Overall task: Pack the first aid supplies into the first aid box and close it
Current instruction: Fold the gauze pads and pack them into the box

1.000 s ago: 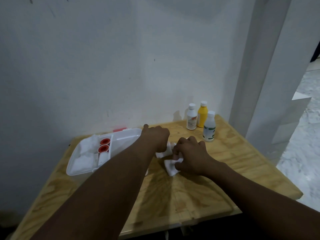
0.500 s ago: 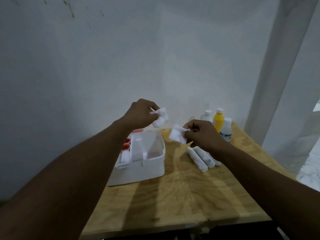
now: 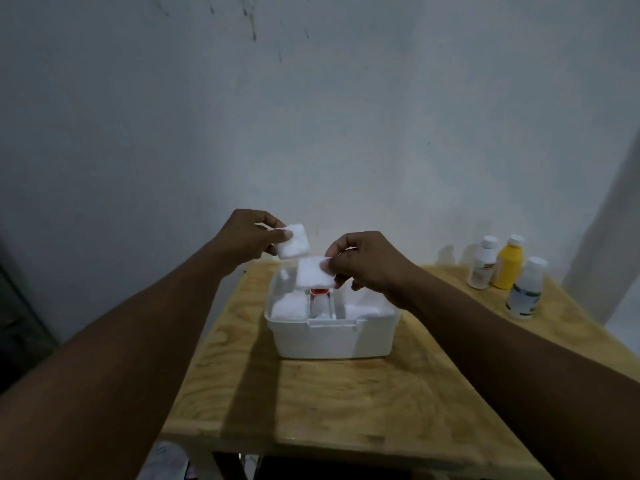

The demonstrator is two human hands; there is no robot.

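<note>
The white first aid box [image 3: 332,339] stands open on the wooden table [image 3: 346,393]. Its inner tray holds white pads on both sides and red-capped items [image 3: 319,292] in the middle slot. My left hand [image 3: 247,239] pinches a small white gauze pad [image 3: 293,241] above the box's back left. My right hand [image 3: 367,263] grips a second, flatter white gauze pad [image 3: 313,273] just over the tray. The two pads almost touch.
Three bottles stand at the table's back right: a white one with a red label [image 3: 482,268], a yellow one [image 3: 508,263] and a clear one with a white cap [image 3: 525,289]. A grey-white wall rises right behind the table.
Both hands have carried their pads leftward to above the open box. The view shifted, so the box now sits centred and the rolled bandages have dropped out of sight.
</note>
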